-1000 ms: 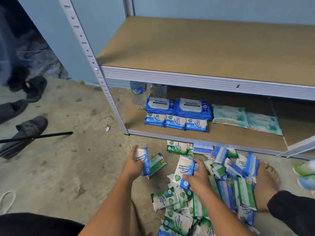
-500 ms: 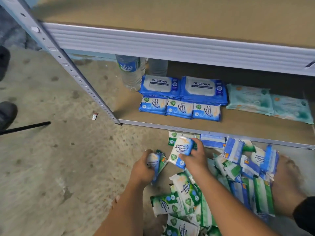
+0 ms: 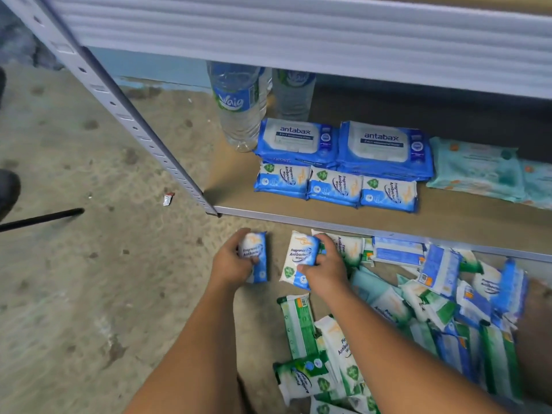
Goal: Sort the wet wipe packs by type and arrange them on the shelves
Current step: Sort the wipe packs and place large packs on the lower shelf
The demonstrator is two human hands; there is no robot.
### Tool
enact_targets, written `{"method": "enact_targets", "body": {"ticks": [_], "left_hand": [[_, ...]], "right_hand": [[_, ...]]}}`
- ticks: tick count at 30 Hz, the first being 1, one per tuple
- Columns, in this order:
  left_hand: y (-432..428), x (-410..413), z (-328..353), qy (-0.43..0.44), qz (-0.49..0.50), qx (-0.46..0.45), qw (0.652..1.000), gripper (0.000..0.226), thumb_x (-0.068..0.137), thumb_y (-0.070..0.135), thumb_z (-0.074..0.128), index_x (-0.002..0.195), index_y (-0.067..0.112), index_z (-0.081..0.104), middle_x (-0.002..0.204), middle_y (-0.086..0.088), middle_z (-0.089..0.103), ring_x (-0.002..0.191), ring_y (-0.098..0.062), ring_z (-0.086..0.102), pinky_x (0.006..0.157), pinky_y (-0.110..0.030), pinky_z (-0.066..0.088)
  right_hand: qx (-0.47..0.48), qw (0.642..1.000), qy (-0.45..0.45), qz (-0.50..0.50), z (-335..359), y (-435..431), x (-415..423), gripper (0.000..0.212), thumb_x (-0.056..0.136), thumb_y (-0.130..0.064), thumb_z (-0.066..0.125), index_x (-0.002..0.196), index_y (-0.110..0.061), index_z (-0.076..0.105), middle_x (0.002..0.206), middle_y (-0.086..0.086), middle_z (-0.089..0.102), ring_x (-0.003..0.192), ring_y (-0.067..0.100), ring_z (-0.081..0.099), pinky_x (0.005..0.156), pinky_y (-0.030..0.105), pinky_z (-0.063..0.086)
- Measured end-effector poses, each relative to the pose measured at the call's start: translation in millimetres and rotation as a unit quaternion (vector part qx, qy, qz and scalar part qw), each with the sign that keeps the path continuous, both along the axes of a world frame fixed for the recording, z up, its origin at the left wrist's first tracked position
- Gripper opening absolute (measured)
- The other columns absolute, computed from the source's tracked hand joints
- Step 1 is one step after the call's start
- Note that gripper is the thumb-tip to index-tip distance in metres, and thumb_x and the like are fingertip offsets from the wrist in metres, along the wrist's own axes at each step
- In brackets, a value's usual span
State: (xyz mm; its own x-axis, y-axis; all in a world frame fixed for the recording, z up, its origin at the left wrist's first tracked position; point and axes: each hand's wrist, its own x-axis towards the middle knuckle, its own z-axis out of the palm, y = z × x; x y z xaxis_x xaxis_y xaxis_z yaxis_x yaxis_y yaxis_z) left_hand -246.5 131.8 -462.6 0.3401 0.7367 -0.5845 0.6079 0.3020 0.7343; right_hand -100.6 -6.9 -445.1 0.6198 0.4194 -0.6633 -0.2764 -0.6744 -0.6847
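I log: left hand (image 3: 230, 261) grips blue pack (image 3: 258, 253), right hand (image 3: 325, 271) grips second pack (image 3: 300, 254) (both near shelf (image 3: 328, 218)).

Bottom shelf (image 3: 448, 218), centre right of frame: two bottles (image 3: 239, 115) at rear left; two large packs (image 3: 385, 147) side by side just right of them; a row of three small packs (image 3: 334, 186) directly in front; flat packs (image 3: 475, 168) farther right. On the floor (image 3: 89, 294) before the shelf edge, lower right, lies a heap of packs (image 3: 433, 309). At its upper left, the left hand (image 3: 231, 264) holds the left pack (image 3: 257, 252) and the right hand (image 3: 324, 270) the right pack (image 3: 300, 252).
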Motion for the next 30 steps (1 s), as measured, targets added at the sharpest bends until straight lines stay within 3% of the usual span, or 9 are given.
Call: {"method": "enact_targets", "body": {"ticks": [2,5,11,15,17,20,23,27,30], "left_hand": [[23.3,8.7,-2.0,0.017,-0.036,0.02,0.999,0.07,0.077,-0.01,0.075,0.129,0.036,0.062,0.105,-0.001,0.067,0.086,-0.015,0.065,0.078,-0.032,0.057],[45.8,14.1,-11.5,0.036,-0.071,0.025,0.996,0.067,0.074,-0.009,0.078,0.121,0.036,0.063,0.097,0.002,0.07,0.079,-0.012,0.065,0.066,-0.024,0.052],[44.9,10.0,-28.8,0.03,-0.06,0.058,0.996,0.064,0.07,-0.005,0.078,0.112,0.04,0.059,0.097,0.001,0.072,0.086,-0.02,0.071,0.076,-0.038,0.059],[39.9,12.7,-27.1,0.022,-0.065,0.136,0.988,0.066,0.066,-0.007,0.082,0.123,0.02,0.065,0.115,-0.004,0.054,0.098,-0.02,0.065,0.093,-0.036,0.054],[38.6,11.8,-25.2,0.006,-0.067,0.129,0.989,0.062,0.068,-0.01,0.079,0.118,0.023,0.064,0.109,-0.001,0.062,0.094,-0.016,0.067,0.087,-0.037,0.057],[31.9,11.9,-19.1,-0.005,-0.051,0.116,0.992,0.065,0.072,-0.011,0.073,0.108,0.04,0.055,0.095,0.009,0.069,0.089,-0.008,0.068,0.074,-0.031,0.057],[30.5,11.9,-21.1,0.015,-0.055,0.119,0.991,0.054,0.074,-0.007,0.074,0.104,0.034,0.056,0.099,0.004,0.066,0.091,-0.016,0.067,0.075,-0.038,0.058],[27.0,11.5,-26.4,0.063,-0.075,0.178,0.979,0.048,0.071,0.003,0.078,0.109,0.026,0.059,0.112,0.0,0.055,0.102,-0.025,0.058,0.087,-0.046,0.053],[8.0,18.6,-20.1,0.125,-0.045,0.291,0.947,0.025,0.076,0.022,0.072,0.099,0.016,0.063,0.107,-0.009,0.058,0.099,-0.037,0.053,0.084,-0.044,0.045]], "right_hand": [[-0.006,0.999,-0.035,0.016,-7.7,11.8,-2.1,0.071,0.081,0.0,0.077,0.124,-0.048,0.047,0.097,-0.002,0.073,0.086,0.016,0.069,0.055,0.022,0.049],[-0.013,0.997,-0.071,0.016,-20.8,26.1,-7.5,0.071,0.08,-0.001,0.077,0.115,-0.055,0.049,0.097,-0.003,0.071,0.086,0.017,0.069,0.065,0.03,0.057],[-0.019,0.99,-0.131,0.041,-41.2,42.7,-20.5,0.075,0.079,-0.001,0.076,0.142,-0.033,0.051,0.113,0.004,0.065,0.103,0.023,0.064,0.088,0.035,0.055],[-0.089,0.973,-0.185,0.108,-39.4,42.4,-24.0,0.079,0.087,-0.015,0.071,0.154,-0.034,0.033,0.122,0.008,0.05,0.11,0.027,0.055,0.09,0.035,0.047],[-0.107,0.966,-0.193,0.133,-38.9,41.2,-24.6,0.082,0.089,-0.019,0.069,0.157,-0.034,0.024,0.124,0.008,0.048,0.112,0.028,0.055,0.089,0.036,0.047],[-0.115,0.965,-0.188,0.141,-39.1,40.9,-24.1,0.085,0.091,-0.02,0.067,0.159,-0.032,0.017,0.125,0.009,0.049,0.112,0.028,0.055,0.09,0.039,0.05],[-0.118,0.967,-0.179,0.139,-39.6,42.1,-23.6,0.087,0.091,-0.019,0.066,0.16,-0.031,0.015,0.125,0.009,0.05,0.112,0.029,0.055,0.091,0.04,0.052],[-0.092,0.977,-0.156,0.116,-34.5,39.3,-21.2,0.084,0.09,-0.016,0.067,0.157,-0.037,0.022,0.122,0.008,0.052,0.11,0.028,0.058,0.09,0.045,0.054],[-0.052,0.977,-0.175,0.111,-22.7,24.9,-17.8,0.068,0.09,-0.016,0.068,0.151,-0.032,0.043,0.121,0.006,0.058,0.108,0.025,0.061,0.093,0.041,0.053]]}}
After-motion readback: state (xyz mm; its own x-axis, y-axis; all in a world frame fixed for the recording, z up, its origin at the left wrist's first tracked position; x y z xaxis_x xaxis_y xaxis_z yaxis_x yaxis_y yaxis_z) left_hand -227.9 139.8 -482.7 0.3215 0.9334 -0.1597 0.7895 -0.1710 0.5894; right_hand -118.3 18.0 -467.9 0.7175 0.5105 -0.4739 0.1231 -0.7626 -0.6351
